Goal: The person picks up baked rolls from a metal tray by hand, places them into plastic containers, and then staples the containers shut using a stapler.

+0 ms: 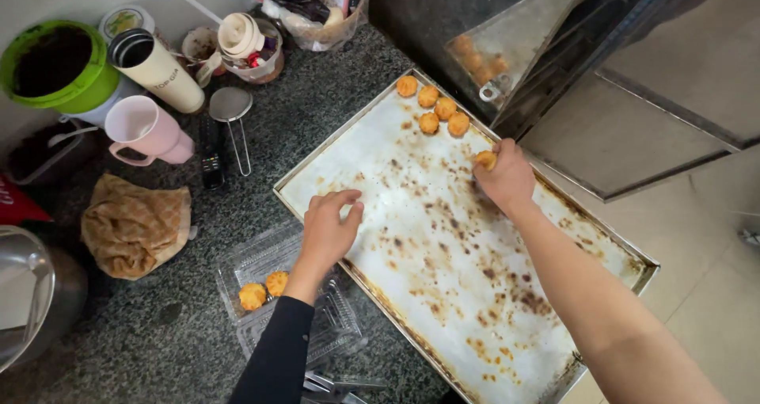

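my right hand (507, 176) pinching one golden cookie (486, 160) in its fingertips, five cookies (435, 105) just beyond them, my left hand (331, 228) fingers loosely spread, empty, over baking tray (443, 293) edge

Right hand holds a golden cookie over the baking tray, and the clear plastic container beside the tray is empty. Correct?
Not quite. The head view shows the clear plastic container holds two golden cookies. The rest stands: the right hand holds a cookie over the baking tray.
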